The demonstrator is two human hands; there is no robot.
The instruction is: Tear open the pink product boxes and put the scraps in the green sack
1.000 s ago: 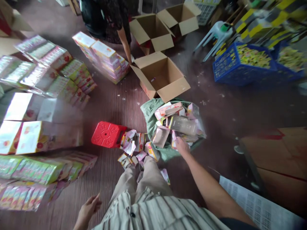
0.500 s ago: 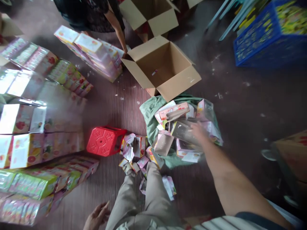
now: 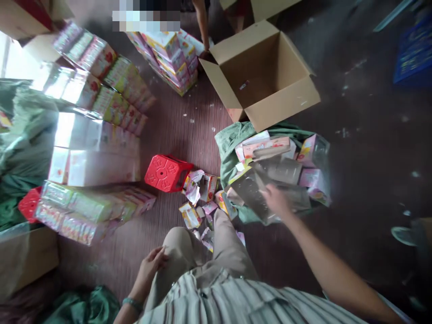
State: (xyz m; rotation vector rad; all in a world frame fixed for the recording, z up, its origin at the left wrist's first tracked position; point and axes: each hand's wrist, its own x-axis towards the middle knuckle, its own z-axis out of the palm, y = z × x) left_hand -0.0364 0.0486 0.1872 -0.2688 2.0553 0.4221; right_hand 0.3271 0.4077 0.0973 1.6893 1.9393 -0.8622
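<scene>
Grey-brown packaging box with a yellow-green edge (image 3: pixel 245 189) lies tilted on the near side of a heap of packaging, over a crumpled green cloth (image 3: pixel 232 139) on the dark brown floor (image 3: pixel 364 180). The right hand (image 3: pixel 276 198) reaches in from the near right and is at this box; its fingers are blurred, so I cannot tell whether they pinch the box or only touch it. The left hand (image 3: pixel 153 263) is by the left knee, its fingers bent and drawn close together; whether they hold anything I cannot tell. Pink printed cardboard boxes (image 3: pixel 311 152) lie on the right side of the heap. To the left of the cloth, torn printed cardboard pieces (image 3: pixel 193 194) lie just beside a red plastic stool (image 3: pixel 162 173). Just beyond the cloth stands an open brown cardboard carton (image 3: pixel 281 107), its flaps folded outward. At its far left corner is a co-worker's hand (image 3: pixel 206 44), near a stack of white-topped printed boxes (image 3: pixel 168 56). Rows of shiny wrapped boxes (image 3: pixel 96 166) stand farther left.
</scene>
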